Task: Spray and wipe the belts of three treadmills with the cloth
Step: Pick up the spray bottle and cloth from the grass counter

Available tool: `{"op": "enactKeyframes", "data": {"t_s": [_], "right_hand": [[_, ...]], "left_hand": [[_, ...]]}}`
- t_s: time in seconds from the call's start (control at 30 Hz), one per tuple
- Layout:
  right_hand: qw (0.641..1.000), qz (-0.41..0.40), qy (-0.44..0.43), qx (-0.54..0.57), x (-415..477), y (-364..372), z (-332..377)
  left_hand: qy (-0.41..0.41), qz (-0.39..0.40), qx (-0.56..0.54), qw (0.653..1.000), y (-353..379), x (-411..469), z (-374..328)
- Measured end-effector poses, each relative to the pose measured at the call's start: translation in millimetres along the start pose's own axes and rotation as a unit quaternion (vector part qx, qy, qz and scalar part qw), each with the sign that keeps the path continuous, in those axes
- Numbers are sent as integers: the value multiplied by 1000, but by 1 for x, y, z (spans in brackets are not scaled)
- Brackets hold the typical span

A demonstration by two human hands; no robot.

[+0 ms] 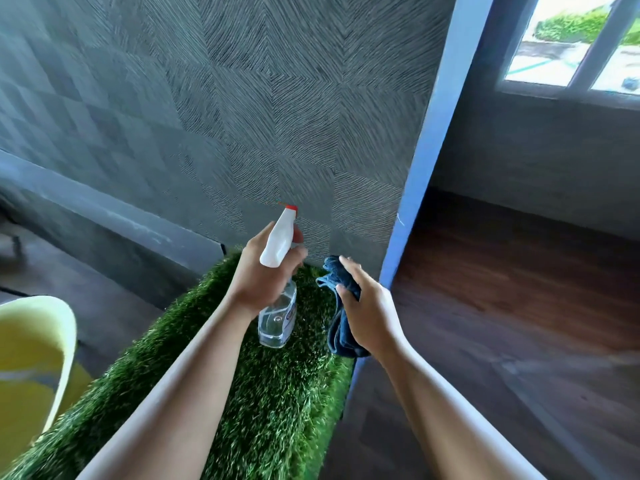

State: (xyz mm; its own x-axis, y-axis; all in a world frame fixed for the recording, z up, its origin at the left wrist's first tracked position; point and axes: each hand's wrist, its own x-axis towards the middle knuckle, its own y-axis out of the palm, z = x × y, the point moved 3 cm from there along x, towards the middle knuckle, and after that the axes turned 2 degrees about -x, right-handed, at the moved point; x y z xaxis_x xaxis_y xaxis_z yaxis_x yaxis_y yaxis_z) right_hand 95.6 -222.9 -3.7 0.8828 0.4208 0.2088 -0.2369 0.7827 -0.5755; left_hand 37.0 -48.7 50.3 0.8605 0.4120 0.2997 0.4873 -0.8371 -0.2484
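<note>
Head view, single entry.

1. Left hand (263, 275): fingers wrapped round the neck of the spray bottle (278, 247), forefinger side toward the trigger; whether the trigger is pressed cannot be told.
2. Spray bottle: white head with red nozzle tip, clear body part-filled with liquid; long axis close to upright, leaning a little, nozzle up and away toward the wall (242, 98); lifted off the surface below.
3. Right hand (370, 313): clasps the cloth (341, 330), thumb and fingers folded over a bunched wad; no finger free.
4. Cloth: dark blue, crumpled; one end sticks up past the fingertips, the rest hangs below the palm; just right of the bottle, near it but apart.
5. Table (277, 393): top covered in artificial grass, running away from the person to the wall; both hands are over its far end, side by side at about the same reach.
6. Treadmill belts: none in view; which way they lie from the hands cannot be told; judged stage: supplies in hand, spraying and wiping not yet begun here, a turn away from the wall needed first.
7. Surroundings: blue post (426, 168) at the right; window (571, 46) beyond; wooden floor (502, 289); yellow shell (34, 341), chair or tub, at the left edge.
</note>
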Motion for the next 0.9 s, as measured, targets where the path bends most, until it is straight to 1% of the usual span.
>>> {"op": "enactKeyframes", "data": {"t_s": [0.23,0.4,0.63,0.9], "right_hand": [[999,-32,0,28,-43,-57,-15],[999,-42,6,15,-89,-113,-42],[996,-83,33,-24,-164,-203,-98],[981,-152,84,-82,-247,-311,-162]], "left_hand": [[3,23,-24,999,50,-36,-30],[8,53,-38,998,106,-76,-55],[-10,114,-80,990,212,-130,-83],[27,228,-106,967,349,-182,-125]]}}
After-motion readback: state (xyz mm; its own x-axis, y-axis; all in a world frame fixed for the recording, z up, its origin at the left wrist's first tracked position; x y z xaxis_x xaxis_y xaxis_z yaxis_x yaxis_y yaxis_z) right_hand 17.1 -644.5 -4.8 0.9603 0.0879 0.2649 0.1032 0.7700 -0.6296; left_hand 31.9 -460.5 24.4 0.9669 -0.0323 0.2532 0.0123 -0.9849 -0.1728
